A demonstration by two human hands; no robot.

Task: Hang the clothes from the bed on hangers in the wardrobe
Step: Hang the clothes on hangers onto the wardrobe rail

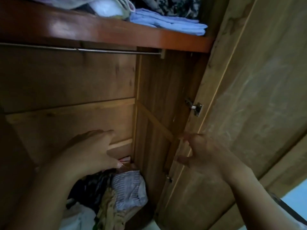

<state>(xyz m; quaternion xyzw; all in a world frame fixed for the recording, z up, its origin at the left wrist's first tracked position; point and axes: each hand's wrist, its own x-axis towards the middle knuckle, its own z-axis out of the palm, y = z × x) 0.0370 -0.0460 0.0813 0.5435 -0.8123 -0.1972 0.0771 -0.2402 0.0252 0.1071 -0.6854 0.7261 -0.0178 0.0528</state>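
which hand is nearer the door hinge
Right. The right hand is just below the metal hinge, beside the open door's edge. The left hand is further off, down and to the left, above the clothes pile.

The wardrobe (69, 80) is wood with a visible knotty grain, fairly matt inside. Its shelf (116, 34) edge is reddish, glossy wood. The rail (106, 50) is smooth, shiny metal, like the hinge (196, 107). The door (257, 80) looks pale, matt and faintly streaked. Folded blue cloth (167, 22) looks soft; the heap (119, 193) below is crumpled cloth, partly ribbed.
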